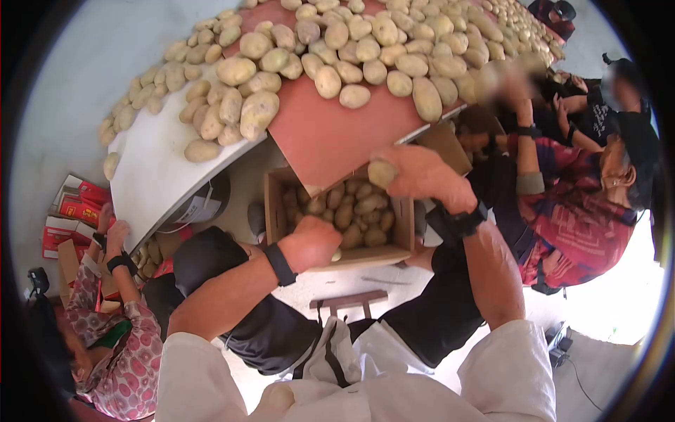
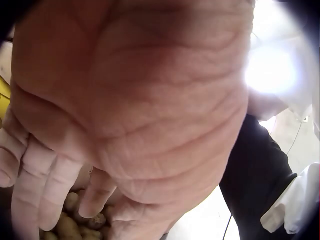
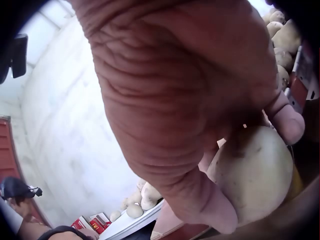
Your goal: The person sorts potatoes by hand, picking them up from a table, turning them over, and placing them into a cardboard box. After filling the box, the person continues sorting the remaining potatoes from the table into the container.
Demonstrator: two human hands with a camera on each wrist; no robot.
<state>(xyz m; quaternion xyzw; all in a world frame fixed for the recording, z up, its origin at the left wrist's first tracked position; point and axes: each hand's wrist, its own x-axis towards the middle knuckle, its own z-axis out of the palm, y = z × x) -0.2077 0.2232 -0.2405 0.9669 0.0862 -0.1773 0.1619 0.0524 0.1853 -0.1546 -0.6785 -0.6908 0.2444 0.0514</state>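
In the head view my right hand (image 1: 430, 179) holds a potato (image 1: 382, 173) above the right back corner of a cardboard box (image 1: 403, 224). The right wrist view has that pale potato (image 3: 255, 175) large, gripped between thumb and fingers. Over the front left part of the box is my left hand (image 1: 314, 243), palm down. Its fingers (image 2: 48, 187) hang loosely extended in the left wrist view, with nothing gripped, above potatoes (image 2: 70, 227) in the box. Several potatoes (image 1: 351, 211) fill the box's bottom.
A large heap of potatoes (image 1: 351, 49) covers a red board (image 1: 337, 133) and a white tabletop (image 1: 151, 179); the board's corner overhangs the box. One person (image 1: 576, 204) sits at right by another box (image 1: 444, 144), another (image 1: 116, 352) at left near red cartons (image 1: 77, 204).
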